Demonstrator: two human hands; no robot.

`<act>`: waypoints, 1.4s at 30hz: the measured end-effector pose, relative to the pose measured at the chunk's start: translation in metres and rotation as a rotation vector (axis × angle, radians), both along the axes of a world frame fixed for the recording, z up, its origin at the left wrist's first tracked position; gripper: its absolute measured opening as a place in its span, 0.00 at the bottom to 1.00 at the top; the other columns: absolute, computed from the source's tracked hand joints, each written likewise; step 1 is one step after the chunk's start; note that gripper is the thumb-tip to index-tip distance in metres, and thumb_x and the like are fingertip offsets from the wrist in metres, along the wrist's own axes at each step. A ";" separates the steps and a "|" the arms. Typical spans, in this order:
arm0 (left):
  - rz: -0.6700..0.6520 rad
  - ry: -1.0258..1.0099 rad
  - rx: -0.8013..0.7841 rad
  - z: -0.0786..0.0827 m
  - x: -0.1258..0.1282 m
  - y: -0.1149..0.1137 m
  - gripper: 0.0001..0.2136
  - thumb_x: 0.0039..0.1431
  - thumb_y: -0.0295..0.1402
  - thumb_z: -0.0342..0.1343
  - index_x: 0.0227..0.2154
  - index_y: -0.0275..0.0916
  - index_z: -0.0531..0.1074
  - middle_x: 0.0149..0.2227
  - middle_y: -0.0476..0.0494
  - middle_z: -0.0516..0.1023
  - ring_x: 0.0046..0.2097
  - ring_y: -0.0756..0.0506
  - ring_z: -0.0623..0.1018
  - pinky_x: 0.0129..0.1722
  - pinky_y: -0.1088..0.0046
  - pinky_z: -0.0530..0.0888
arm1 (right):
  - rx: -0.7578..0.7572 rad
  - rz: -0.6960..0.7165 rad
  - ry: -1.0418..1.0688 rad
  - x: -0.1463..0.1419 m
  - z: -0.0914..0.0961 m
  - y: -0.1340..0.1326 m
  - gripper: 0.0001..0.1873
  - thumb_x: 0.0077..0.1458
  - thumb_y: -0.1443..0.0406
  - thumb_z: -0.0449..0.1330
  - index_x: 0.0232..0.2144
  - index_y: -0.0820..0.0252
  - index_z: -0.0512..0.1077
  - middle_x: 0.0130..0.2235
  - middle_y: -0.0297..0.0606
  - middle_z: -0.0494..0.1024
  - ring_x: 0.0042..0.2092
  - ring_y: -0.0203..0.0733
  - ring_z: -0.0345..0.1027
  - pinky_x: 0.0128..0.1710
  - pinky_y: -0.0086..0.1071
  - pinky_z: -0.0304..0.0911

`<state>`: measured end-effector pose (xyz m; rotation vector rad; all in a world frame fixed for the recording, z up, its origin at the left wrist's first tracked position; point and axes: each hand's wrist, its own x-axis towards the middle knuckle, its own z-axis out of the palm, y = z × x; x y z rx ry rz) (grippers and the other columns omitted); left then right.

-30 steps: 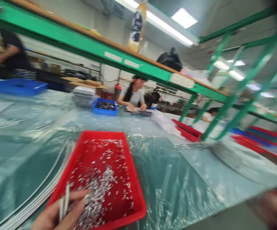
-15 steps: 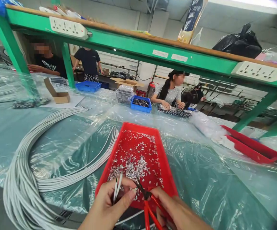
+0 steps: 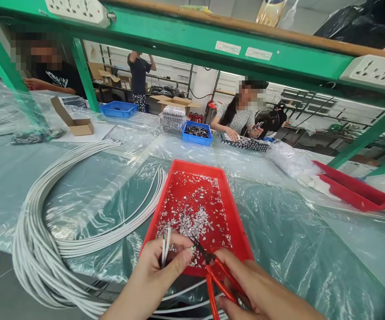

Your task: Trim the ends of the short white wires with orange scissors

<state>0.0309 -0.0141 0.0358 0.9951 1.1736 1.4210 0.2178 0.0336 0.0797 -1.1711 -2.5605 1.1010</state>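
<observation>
Desk [image 3: 312,249] covered in clear plastic sheet. Big coil of grey cable [image 3: 45,231] on the left. Open cardboard box [image 3: 74,122] far left, blue tray [image 3: 119,109] behind it, another blue bin [image 3: 197,133] holding small dark parts mid-desk, next to a stack of clear packs [image 3: 173,121], maybe bagged parts. Flat red trays [image 3: 355,191] at right. Green shelf frame [image 3: 192,40] overhead with white power strips [image 3: 79,9]. A person sits across the desk [image 3: 239,120]; another stands further back [image 3: 139,75].
</observation>
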 end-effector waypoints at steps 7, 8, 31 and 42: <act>0.003 -0.090 -0.082 0.001 0.002 0.003 0.07 0.51 0.38 0.58 0.28 0.41 0.71 0.14 0.60 0.51 0.16 0.55 0.47 0.14 0.78 0.43 | -0.056 -0.080 0.290 0.009 -0.014 0.004 0.27 0.43 0.64 0.57 0.49 0.57 0.64 0.39 0.45 0.74 0.38 0.49 0.70 0.39 0.40 0.68; -0.003 -0.078 -0.075 0.001 0.002 0.004 0.06 0.51 0.38 0.58 0.28 0.41 0.71 0.14 0.60 0.51 0.16 0.56 0.47 0.14 0.78 0.43 | -0.047 -0.085 0.260 0.009 -0.014 0.003 0.29 0.41 0.64 0.59 0.49 0.57 0.65 0.37 0.44 0.74 0.35 0.49 0.70 0.37 0.40 0.68; -0.153 -0.016 -0.084 0.000 -0.002 0.009 0.07 0.55 0.39 0.55 0.30 0.42 0.72 0.15 0.60 0.50 0.16 0.55 0.49 0.15 0.80 0.48 | -0.194 -0.060 0.199 0.016 -0.015 0.015 0.25 0.53 0.60 0.53 0.54 0.59 0.60 0.42 0.48 0.73 0.45 0.53 0.67 0.42 0.43 0.67; -0.373 0.159 -0.049 -0.006 0.015 -0.001 0.23 0.56 0.52 0.45 0.31 0.39 0.77 0.18 0.54 0.57 0.20 0.52 0.57 0.20 0.76 0.57 | -0.391 -0.328 0.863 -0.018 -0.014 0.011 0.21 0.44 0.69 0.66 0.41 0.53 0.64 0.30 0.28 0.71 0.26 0.30 0.62 0.24 0.21 0.60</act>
